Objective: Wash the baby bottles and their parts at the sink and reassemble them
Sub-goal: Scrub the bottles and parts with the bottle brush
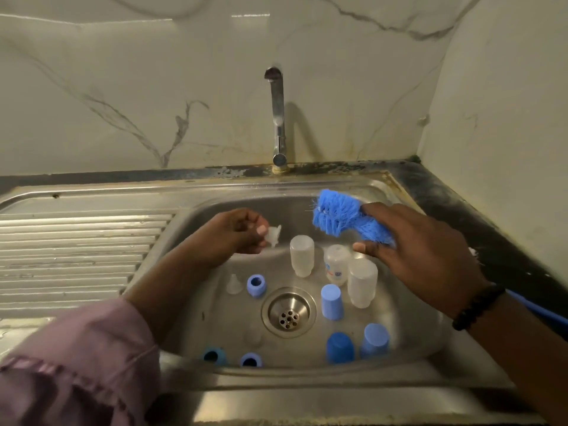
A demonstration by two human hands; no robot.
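Over the steel sink (215, 376), my left hand (238, 232) pinches a small clear teat (274, 235). My right hand (421, 253) grips a blue bottle brush (341, 216) by its bristled head, its blue handle running back under my wrist. In the basin stand three clear bottles upside down (302, 255) (336, 267) (362, 282). Three blue caps (332, 302) (339, 347) (375, 339) sit right of the drain (289, 312). Blue screw rings (256, 285) (213, 355) (251, 360) and another clear teat (234, 284) lie to the left.
A chrome tap (277, 118) rises behind the basin, with no water running. A ribbed steel draining board (70, 250) spreads to the left. A dark counter edge (479, 216) and marble wall close in on the right.
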